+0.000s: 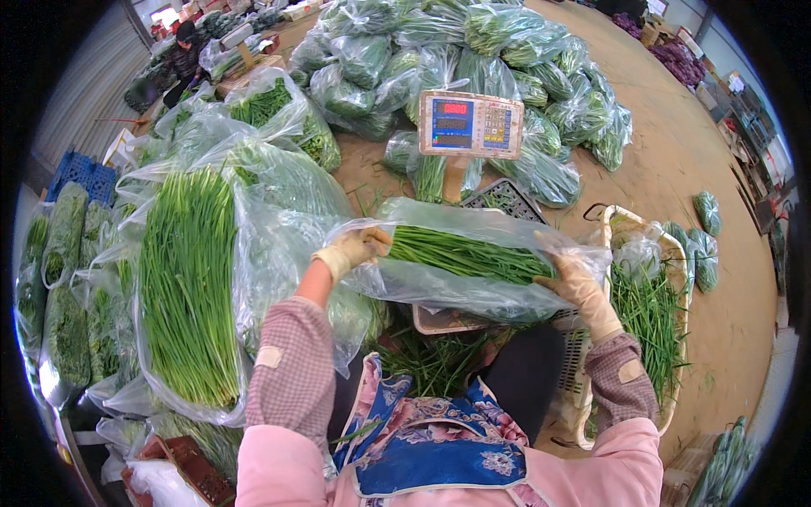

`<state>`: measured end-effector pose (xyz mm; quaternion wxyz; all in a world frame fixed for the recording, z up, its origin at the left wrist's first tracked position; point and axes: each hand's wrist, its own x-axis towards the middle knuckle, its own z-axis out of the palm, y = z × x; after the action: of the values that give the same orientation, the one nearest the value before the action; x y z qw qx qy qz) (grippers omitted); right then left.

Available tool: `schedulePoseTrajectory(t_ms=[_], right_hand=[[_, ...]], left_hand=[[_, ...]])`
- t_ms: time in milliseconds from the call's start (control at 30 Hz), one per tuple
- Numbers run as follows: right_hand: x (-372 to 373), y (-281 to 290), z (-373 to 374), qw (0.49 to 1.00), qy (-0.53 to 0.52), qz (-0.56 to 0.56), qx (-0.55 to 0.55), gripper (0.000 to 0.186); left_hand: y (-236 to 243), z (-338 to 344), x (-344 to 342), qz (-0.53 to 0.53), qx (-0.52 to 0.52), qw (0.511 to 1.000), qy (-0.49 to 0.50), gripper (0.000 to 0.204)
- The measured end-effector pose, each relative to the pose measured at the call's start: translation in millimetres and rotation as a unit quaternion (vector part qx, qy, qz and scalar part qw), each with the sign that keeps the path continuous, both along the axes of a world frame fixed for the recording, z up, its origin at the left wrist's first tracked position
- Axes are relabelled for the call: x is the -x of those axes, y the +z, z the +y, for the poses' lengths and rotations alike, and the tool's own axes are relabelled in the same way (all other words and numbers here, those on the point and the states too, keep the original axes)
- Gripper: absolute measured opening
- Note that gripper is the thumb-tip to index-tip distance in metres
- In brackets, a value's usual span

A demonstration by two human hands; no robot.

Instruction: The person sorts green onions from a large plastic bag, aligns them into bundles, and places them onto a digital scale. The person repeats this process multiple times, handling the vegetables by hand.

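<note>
- I see through one view only, the head camera, so there is no second view for it to share ground with.
- It sits above the person's chest and looks steeply down and forward; the forearms enter from the lower edge.
- The left hand [351, 249] and right hand [579, 287] lie near the lens, around mid-frame, on a clear bag of green stalks [465, 258].
- Beyond them the scale display [470, 125] faces me, with the earthen floor [676, 160] stretching away behind it.
- The fisheye bends edges toward a black rim, and a seated person [182, 59] shows small at the far upper left.
</note>
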<state>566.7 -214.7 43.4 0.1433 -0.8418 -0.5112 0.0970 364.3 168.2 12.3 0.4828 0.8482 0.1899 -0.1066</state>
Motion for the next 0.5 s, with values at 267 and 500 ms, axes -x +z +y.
schedulePoseTrajectory(t_ms=[267,500], right_hand=[[-46.6,-55.2,65.8,0.755,-0.249,0.487,-0.362,0.067],[-111.1,-47.6,-9.5,0.646,-0.385,0.587,-0.298,0.067]], left_hand=[[-31.5,73.6,56.7,-0.323,0.479,0.813,0.075,0.021],[49.4,5.3,119.0,-0.271,-0.009,0.903,0.333,0.037]])
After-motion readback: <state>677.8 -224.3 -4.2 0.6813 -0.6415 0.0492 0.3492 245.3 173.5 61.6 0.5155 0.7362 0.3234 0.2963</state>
